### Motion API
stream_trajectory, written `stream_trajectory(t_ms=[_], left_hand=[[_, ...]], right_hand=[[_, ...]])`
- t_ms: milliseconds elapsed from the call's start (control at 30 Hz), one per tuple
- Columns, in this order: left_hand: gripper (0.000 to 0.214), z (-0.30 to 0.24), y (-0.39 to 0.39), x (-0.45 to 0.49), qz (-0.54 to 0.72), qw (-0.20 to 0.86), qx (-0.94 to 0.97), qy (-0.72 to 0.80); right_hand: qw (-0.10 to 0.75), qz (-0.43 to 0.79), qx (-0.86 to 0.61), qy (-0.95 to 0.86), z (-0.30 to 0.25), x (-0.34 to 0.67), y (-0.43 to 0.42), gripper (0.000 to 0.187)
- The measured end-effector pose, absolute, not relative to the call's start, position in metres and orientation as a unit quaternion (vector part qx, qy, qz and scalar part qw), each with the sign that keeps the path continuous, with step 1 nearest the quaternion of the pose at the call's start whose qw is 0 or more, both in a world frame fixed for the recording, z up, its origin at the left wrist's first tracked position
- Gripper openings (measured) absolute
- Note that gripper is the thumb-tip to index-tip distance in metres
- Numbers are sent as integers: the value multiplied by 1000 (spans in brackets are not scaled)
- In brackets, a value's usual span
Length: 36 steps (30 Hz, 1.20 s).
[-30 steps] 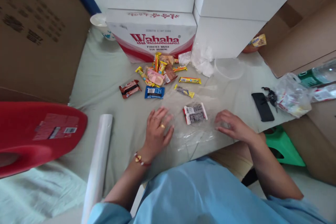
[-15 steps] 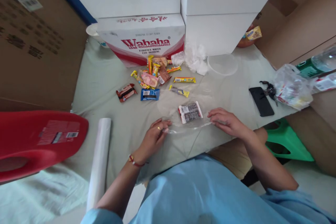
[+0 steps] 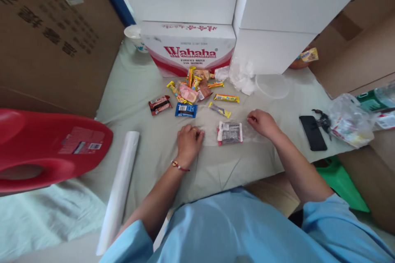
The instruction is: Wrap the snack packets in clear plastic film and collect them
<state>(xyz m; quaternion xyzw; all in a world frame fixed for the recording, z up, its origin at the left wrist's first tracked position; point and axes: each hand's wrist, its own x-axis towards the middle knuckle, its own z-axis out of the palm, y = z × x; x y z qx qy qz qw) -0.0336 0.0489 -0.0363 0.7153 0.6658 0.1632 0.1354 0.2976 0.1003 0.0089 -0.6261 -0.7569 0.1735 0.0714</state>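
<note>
A clear sheet of plastic film (image 3: 210,137) lies across the cloth and over a small dark snack packet (image 3: 231,132) with white-edged wrapping. At the film's left end, my left hand (image 3: 189,141) is closed with its fingers bent down on the edge. My right hand (image 3: 262,124) pinches the right end, thumb against the fingers. The packet lies between both hands, touched by neither. Just beyond it rests a yellow-and-grey snack stick (image 3: 219,110). A blue packet (image 3: 186,110) sits above my left hand.
A pile of snacks (image 3: 189,92) lies before the Wahaha carton (image 3: 191,55). Crumpled white plastic (image 3: 242,74) and a clear bowl (image 3: 272,86) stand right of it. A white roll (image 3: 119,193) and red container (image 3: 55,152) are left; a black phone (image 3: 312,133) is right.
The near edge of the film has come up and over the packet, which now shows beneath it. Both hands have moved away from my body, and their fingers have closed. The camera view has shifted.
</note>
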Motion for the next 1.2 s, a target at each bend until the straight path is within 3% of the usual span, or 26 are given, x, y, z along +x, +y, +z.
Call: stream_trajectory(t_ms=[133,333,400,533,667,833,1000,1200], left_hand=[[24,-39,50,-32,203,143,691,679],[71,-38,55,-23,276,186,658,675],[80,-37,59,-19,278,205,648,679],[88,-32,65,-16,244,236,623,704],[74,-29,68,-17,201,244,628,711],[17,-36,70,-25,215,241,665,673],[7,-39,64,-42,370,261,618,642],[15,-7,43,-22,422,423,580,554]], right_hand=[[105,115,-577,-802,23,264,126,32],[-25,167,-621,-766,19,209,163,64],[-58,197,-638,-742,20,203,170,58],[-51,227,-598,-767,32,210,162,22],[23,249,-388,-887,43,223,120,29],[-39,168,-333,-927,38,229,61,41],[31,204,-355,-912,24,243,39,46],[100,229,-343,-905,11,242,40,42]])
